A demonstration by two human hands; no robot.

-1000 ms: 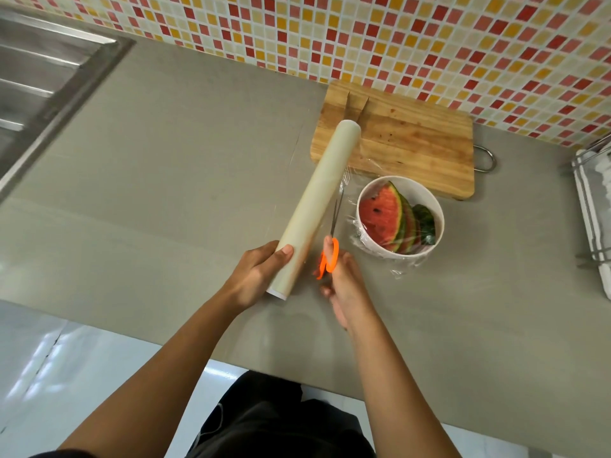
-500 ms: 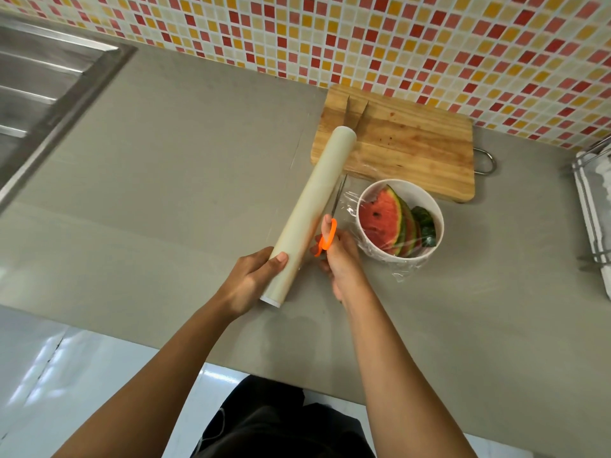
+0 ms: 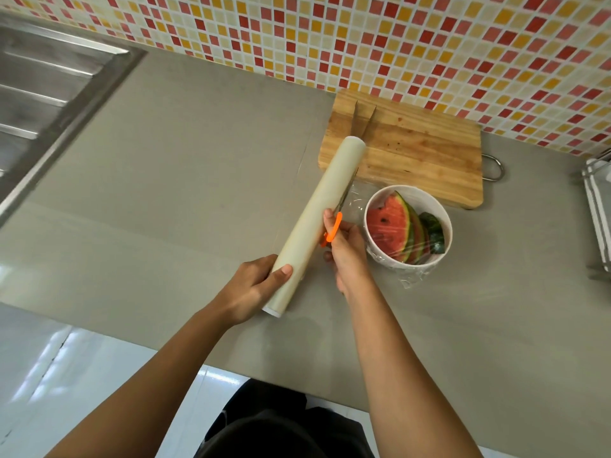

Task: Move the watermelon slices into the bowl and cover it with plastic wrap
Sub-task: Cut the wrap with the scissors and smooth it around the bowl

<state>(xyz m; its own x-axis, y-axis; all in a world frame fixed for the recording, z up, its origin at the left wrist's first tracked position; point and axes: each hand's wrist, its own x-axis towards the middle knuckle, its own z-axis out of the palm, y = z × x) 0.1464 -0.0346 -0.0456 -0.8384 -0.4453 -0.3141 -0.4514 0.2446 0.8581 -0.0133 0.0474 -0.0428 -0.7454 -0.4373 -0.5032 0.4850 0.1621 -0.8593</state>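
Two bare hands work over the grey bench (image 3: 165, 166), whose far left corner carries a steel sink drainboard (image 3: 49, 90) set under the mosaic tile wall (image 3: 429, 38). Toward the near edge, the left hand (image 3: 254, 289) wraps the near end of a roll of plastic wrap (image 3: 317, 223), fingers curled round the tube and the thumb pressed along its top; the roll slants away toward the far right, its far end over the near left corner of the wooden cutting board (image 3: 413, 150). Just beside the roll, the right hand (image 3: 347, 256) grips orange-handled scissors (image 3: 334, 226), fingers closed through and around the handle loops, the blades running up along the roll's right side; whether they are parted cannot be told. A clear sheet of film (image 3: 355, 200) stretches from the roll to the white bowl (image 3: 373, 246), which stands on the bench touching or just short of the board's near edge. Inside it the watermelon slices (image 3: 393, 226) stand on edge, red flesh facing left, under film pulled over the rim, with loose wrap crumpled on the bench at the bowl's near side. At the right edge sits a white wire rack (image 3: 595, 206).
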